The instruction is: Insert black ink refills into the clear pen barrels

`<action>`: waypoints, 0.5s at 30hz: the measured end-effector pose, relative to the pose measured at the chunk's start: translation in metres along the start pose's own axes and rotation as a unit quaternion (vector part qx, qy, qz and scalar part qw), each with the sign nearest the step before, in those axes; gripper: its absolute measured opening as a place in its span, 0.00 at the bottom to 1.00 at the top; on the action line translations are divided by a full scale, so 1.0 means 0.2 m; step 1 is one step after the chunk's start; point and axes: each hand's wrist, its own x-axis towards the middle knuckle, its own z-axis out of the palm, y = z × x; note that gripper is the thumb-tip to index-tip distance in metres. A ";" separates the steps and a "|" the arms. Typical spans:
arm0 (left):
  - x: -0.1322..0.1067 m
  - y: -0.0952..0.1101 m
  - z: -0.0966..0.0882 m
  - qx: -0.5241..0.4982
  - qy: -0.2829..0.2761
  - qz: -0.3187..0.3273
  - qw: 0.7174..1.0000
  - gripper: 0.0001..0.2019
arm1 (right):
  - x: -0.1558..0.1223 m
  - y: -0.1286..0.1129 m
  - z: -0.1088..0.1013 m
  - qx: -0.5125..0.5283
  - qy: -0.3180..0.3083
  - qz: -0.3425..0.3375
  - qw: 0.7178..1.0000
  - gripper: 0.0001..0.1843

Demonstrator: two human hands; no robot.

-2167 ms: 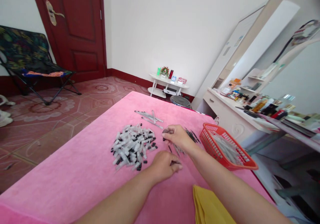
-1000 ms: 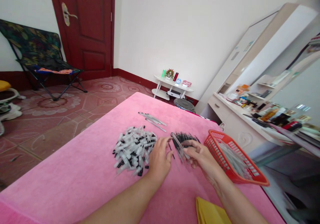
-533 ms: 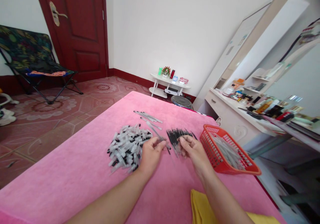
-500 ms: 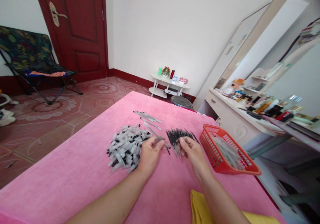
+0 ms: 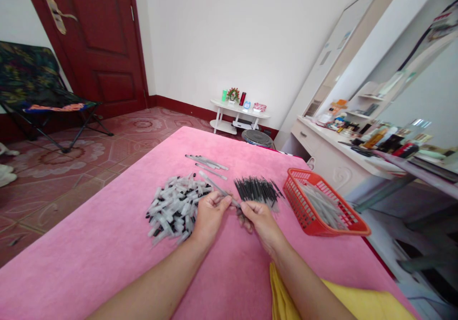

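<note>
My left hand (image 5: pixel 208 212) and my right hand (image 5: pixel 258 217) meet over the pink table (image 5: pixel 107 258). Both are closed on one thin clear pen barrel (image 5: pixel 218 189) that slants up and to the left from between them. A heap of clear caps with black tips (image 5: pixel 174 207) lies just left of my left hand. A pile of black pen refills (image 5: pixel 256 189) lies just beyond my right hand. Several finished clear pens (image 5: pixel 206 161) lie farther back on the table.
A red plastic basket (image 5: pixel 343 227) with clear pens in it stands at the right of the table. Yellow cloth (image 5: pixel 358 303) shows at the lower right. A white dresser (image 5: pixel 322 148) with bottles stands right; a folding chair (image 5: pixel 39 91) and a door are far left.
My right hand has moved left from the refill pile to meet my left hand at the pen barrel. The camera has tipped a little, so the table sits lower left.
</note>
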 end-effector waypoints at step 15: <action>0.00 -0.01 -0.02 0.021 0.016 0.020 0.999 0.10 | -0.03 -0.02 0.03 -0.031 0.031 -0.030 0.999 0.21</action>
